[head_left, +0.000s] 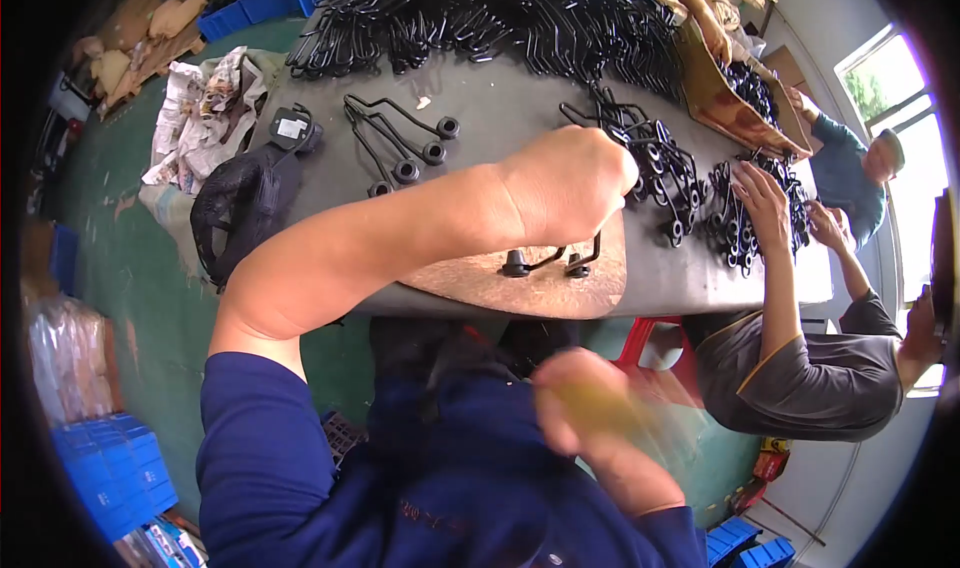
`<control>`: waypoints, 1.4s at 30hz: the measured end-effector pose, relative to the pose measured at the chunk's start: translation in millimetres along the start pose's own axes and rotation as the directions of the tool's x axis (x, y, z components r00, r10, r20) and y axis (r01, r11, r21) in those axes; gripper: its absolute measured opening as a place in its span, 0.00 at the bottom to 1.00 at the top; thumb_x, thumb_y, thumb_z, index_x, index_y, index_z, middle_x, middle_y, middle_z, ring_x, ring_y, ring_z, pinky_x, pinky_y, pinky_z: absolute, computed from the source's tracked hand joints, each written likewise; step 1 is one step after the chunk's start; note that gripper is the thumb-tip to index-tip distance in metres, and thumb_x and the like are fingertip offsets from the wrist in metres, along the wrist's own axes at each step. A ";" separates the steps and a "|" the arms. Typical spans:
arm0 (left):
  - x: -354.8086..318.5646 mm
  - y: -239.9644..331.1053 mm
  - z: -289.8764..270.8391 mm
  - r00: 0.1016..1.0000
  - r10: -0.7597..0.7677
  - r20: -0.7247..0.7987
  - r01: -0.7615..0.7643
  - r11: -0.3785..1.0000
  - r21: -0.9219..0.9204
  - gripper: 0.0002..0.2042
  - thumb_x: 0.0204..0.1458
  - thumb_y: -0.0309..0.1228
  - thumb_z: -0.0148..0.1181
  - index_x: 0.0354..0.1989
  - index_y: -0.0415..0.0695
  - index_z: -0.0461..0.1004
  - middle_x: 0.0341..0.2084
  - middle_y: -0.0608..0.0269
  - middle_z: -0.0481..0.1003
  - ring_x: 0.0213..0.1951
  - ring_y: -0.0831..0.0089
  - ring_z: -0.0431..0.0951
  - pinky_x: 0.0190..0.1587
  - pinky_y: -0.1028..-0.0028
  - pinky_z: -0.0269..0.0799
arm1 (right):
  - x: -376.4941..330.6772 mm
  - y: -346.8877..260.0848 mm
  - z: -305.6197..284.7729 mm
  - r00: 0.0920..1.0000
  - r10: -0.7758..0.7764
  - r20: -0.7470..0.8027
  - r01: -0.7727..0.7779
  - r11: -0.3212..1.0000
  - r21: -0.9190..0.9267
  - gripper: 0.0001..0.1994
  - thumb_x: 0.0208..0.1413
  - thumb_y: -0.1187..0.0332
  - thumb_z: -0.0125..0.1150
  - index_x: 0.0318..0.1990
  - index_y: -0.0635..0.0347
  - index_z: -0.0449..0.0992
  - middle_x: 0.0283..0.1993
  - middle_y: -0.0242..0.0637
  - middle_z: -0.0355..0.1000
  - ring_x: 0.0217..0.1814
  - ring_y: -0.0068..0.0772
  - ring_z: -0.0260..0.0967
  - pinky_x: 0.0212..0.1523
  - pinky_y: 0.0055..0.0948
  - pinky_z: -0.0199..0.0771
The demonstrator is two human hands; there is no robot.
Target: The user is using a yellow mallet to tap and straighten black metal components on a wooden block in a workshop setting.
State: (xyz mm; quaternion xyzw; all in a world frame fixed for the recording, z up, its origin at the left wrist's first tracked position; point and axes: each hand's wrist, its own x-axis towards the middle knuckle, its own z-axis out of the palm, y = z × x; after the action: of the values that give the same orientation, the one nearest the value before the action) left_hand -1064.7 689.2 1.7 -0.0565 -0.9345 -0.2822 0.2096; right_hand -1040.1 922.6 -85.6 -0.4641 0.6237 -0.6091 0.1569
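Observation:
My left hand [585,183] is closed in a fist above a light wooden board [460,283] at the table's near edge. From under the fist come bent black rods [596,248] with black rubber-like ends [516,264]; how the fingers grip them is hidden. Lower down, in front of my body, my right hand [585,403] is smeared by motion. Its fingers seem wrapped round a yellowish thing [600,408] too blurred to name. Several bent rods with round black ends [405,171] lie left of the board. More such rods [655,163] are heaped to its right.
A large pile of black bent rods [490,18] covers the table's far side. At left lie a black bag-like item [240,203] and crumpled paper [205,108]. Co-workers' hands [765,203] handle rods at right, near a cardboard box [740,108]. A red stool [640,343] stands below.

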 end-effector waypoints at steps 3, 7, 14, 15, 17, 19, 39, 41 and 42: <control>-1.6 -5.8 -2.4 0.999 -0.041 0.020 0.041 0.999 -0.002 0.07 0.48 0.28 0.56 0.21 0.39 0.73 0.19 0.49 0.74 0.26 0.49 0.76 0.32 0.58 0.72 | 7.7 21.3 2.9 0.470 0.819 0.329 -0.865 0.501 -0.012 0.11 0.58 0.64 0.58 0.39 0.60 0.66 0.24 0.34 0.68 0.21 0.28 0.69 0.22 0.28 0.72; -6.0 -20.5 -21.7 0.994 -0.108 0.034 0.111 0.989 -0.100 0.07 0.48 0.28 0.58 0.24 0.38 0.76 0.20 0.49 0.75 0.24 0.54 0.76 0.29 0.64 0.71 | 2.2 -15.6 -22.9 0.572 0.697 0.433 -0.803 0.583 0.124 0.15 0.54 0.64 0.66 0.40 0.61 0.65 0.29 0.31 0.68 0.27 0.21 0.67 0.28 0.23 0.70; -51.2 -126.0 -129.2 0.797 -0.596 -0.100 0.519 0.760 -0.391 0.09 0.56 0.33 0.60 0.37 0.39 0.78 0.25 0.63 0.78 0.22 0.81 0.76 0.24 0.81 0.72 | 14.0 24.0 -75.2 0.696 0.717 -0.044 -0.717 0.697 0.015 0.16 0.49 0.70 0.68 0.40 0.64 0.67 0.29 0.30 0.69 0.25 0.18 0.66 0.26 0.21 0.69; -64.2 -152.0 -136.7 0.782 -0.613 -0.114 0.517 0.740 -0.431 0.09 0.56 0.33 0.60 0.37 0.39 0.78 0.25 0.62 0.78 0.22 0.80 0.75 0.23 0.81 0.71 | 17.3 34.7 -84.7 0.704 0.705 -0.084 -0.707 0.707 0.012 0.15 0.50 0.70 0.67 0.41 0.64 0.66 0.29 0.31 0.69 0.24 0.19 0.66 0.25 0.21 0.69; -93.3 -194.3 -143.8 0.696 -0.716 -0.053 0.628 0.643 -0.438 0.09 0.56 0.32 0.60 0.35 0.38 0.76 0.24 0.63 0.77 0.21 0.80 0.73 0.22 0.81 0.69 | 21.9 55.0 -99.9 0.746 0.648 -0.152 -0.650 0.759 0.044 0.14 0.52 0.71 0.65 0.40 0.64 0.66 0.28 0.31 0.69 0.22 0.21 0.67 0.23 0.22 0.68; -114.6 -221.4 -141.2 0.547 -0.834 0.076 0.764 0.461 -0.452 0.08 0.55 0.32 0.60 0.36 0.39 0.75 0.23 0.63 0.76 0.19 0.80 0.72 0.20 0.81 0.68 | 25.8 65.6 -115.0 0.724 0.655 -0.216 -0.655 0.751 0.086 0.12 0.54 0.72 0.63 0.39 0.65 0.66 0.25 0.32 0.67 0.21 0.22 0.67 0.22 0.22 0.67; 174.0 -120.3 151.9 0.948 -0.311 -0.070 0.318 0.936 0.151 0.10 0.48 0.37 0.61 0.27 0.45 0.82 0.35 0.53 0.77 0.45 0.53 0.74 0.49 0.62 0.70 | 22.7 93.3 -135.2 0.578 0.775 -0.256 -0.652 0.627 0.426 0.08 0.53 0.76 0.58 0.38 0.63 0.66 0.25 0.35 0.69 0.20 0.25 0.69 0.22 0.25 0.72; 174.7 -121.5 148.3 0.894 -0.448 0.028 0.447 0.894 0.024 0.10 0.48 0.37 0.60 0.27 0.44 0.82 0.37 0.53 0.77 0.46 0.54 0.74 0.50 0.62 0.70 | 22.6 95.3 -133.0 0.595 0.752 -0.283 -0.609 0.652 0.452 0.08 0.53 0.76 0.58 0.37 0.63 0.66 0.25 0.35 0.69 0.20 0.25 0.69 0.22 0.24 0.71; 173.5 -122.8 143.8 0.892 -0.443 0.086 0.444 0.896 0.019 0.12 0.49 0.39 0.60 0.33 0.44 0.81 0.42 0.52 0.77 0.48 0.56 0.74 0.51 0.62 0.71 | 23.9 92.5 -133.7 0.597 0.754 -0.272 -0.609 0.648 0.459 0.08 0.52 0.76 0.58 0.37 0.63 0.66 0.25 0.35 0.69 0.20 0.25 0.69 0.22 0.24 0.71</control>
State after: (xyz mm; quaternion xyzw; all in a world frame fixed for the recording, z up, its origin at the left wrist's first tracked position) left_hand -1301.1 663.7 -94.9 0.1456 -0.9309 -0.3203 0.0985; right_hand -1190.2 970.4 -132.6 -0.0033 0.6654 -0.6800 0.3080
